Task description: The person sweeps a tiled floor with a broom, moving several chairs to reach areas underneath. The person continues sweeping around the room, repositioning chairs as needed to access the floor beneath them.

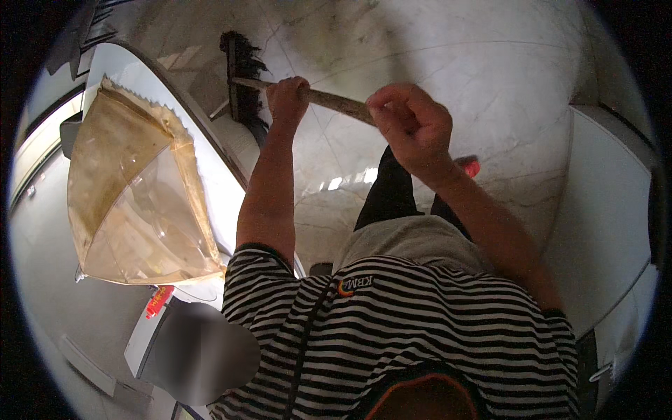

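At the far left of the frame we see a large clear bag [136, 203] with brownish contents, lying flat on the white desk [210, 150]; its crimped upper edge points toward the upper left. Just below it, at the lower left, sits a small red object [159, 299], too small for us to name.

Moving right, at the upper middle of the frame, the broom head [241, 77] with its dark bristles rests on the pale marble floor [490, 84], close beside the desk's curved edge. The wooden handle [343, 103] runs from it down to the right.

Our left hand [288, 98] is clenched around the handle nearer the head, arm stretched out, which we judge steers the bristles. Our right hand [413, 133] is curled around the handle higher up, closer to the body, where it can push and pull. Two spaced grips give leverage over a long stick.

At the right edge stands another white surface [602, 210].
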`<state>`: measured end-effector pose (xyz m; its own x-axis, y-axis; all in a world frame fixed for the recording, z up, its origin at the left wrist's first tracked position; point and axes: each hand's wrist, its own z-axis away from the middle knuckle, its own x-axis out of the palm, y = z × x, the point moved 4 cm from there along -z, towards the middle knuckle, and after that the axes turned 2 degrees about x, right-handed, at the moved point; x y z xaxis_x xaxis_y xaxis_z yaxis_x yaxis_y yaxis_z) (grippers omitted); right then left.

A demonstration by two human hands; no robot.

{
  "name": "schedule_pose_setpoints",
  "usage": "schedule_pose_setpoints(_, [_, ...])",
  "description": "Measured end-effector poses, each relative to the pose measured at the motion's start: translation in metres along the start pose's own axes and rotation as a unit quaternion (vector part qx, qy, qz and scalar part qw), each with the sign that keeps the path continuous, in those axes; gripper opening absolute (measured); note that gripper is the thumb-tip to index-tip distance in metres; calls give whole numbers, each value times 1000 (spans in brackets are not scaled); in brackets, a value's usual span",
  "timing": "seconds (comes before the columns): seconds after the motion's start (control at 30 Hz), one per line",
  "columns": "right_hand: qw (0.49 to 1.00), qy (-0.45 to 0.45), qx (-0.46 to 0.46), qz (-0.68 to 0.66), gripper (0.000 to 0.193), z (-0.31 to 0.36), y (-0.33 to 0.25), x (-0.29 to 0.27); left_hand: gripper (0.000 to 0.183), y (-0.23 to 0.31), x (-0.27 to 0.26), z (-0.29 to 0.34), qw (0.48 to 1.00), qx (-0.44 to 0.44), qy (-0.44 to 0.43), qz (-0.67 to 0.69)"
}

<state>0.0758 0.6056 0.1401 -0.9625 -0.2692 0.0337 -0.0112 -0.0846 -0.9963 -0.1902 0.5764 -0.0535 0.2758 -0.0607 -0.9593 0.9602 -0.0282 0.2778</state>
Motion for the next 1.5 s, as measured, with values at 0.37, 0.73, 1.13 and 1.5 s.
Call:
schedule_pose_setpoints(0.37, [985, 151, 44, 64, 12, 161, -51, -201, 8, 249, 36, 42, 991, 66, -23, 112])
schedule_pose_setpoints(0.73, [832, 158, 70, 527, 21, 467, -202, -408, 20, 640, 58, 162, 895, 383, -167, 155])
schedule_pose_setpoints(1.13, [770, 159, 364, 499, 33, 545, -164, -384, 15, 674, 86, 199, 772, 513, -299, 228])
schedule_pose_setpoints(1.5, [753, -21, 293, 588, 41, 197, -81, -289, 17, 451, 69, -91, 941, 299, -69, 140])
